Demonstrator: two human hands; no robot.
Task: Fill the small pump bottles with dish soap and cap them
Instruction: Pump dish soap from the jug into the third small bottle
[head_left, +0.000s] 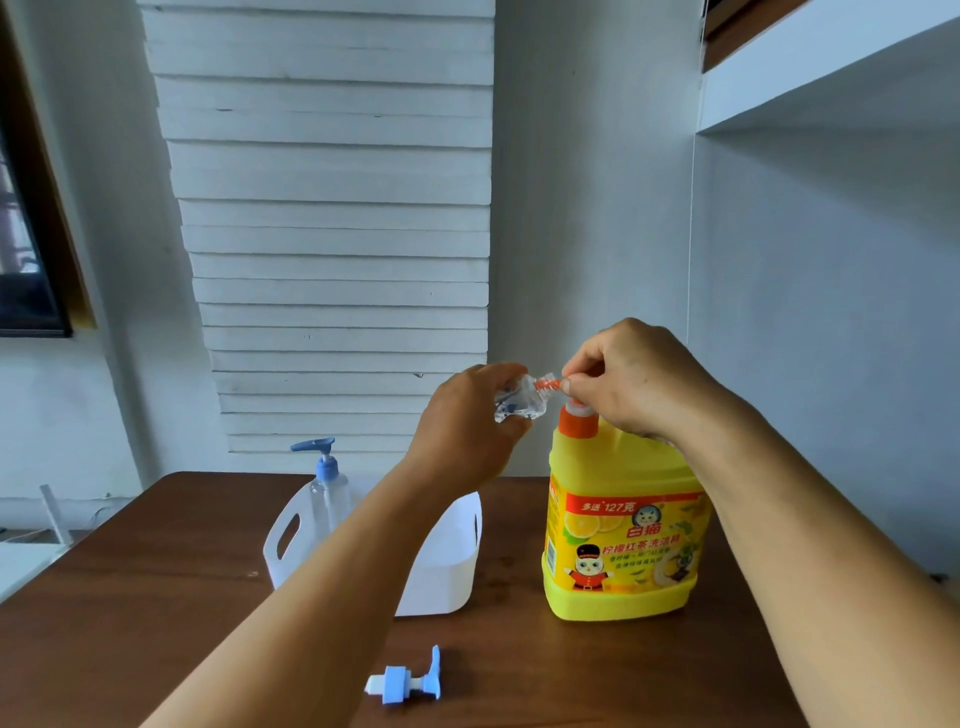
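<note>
My left hand (467, 421) grips a small clear bottle (519, 404), tilted on its side in the air with its open neck pointing right. The neck sits over the orange pump spout (549, 385) of a big yellow dish soap jug (623, 535) standing on the table. My right hand (639, 379) is curled over the jug's pump head and pinches the spout at the bottle's mouth. A loose blue pump cap (410, 675) lies on the table in front. A second clear bottle (326, 488), with its blue pump on, stands in a white basket (447, 577).
The brown wooden table (156, 597) has its left edge near a white surface at lower left. A white slatted wall panel stands behind the table, with a shelf ledge at upper right. My left forearm crosses in front of the basket.
</note>
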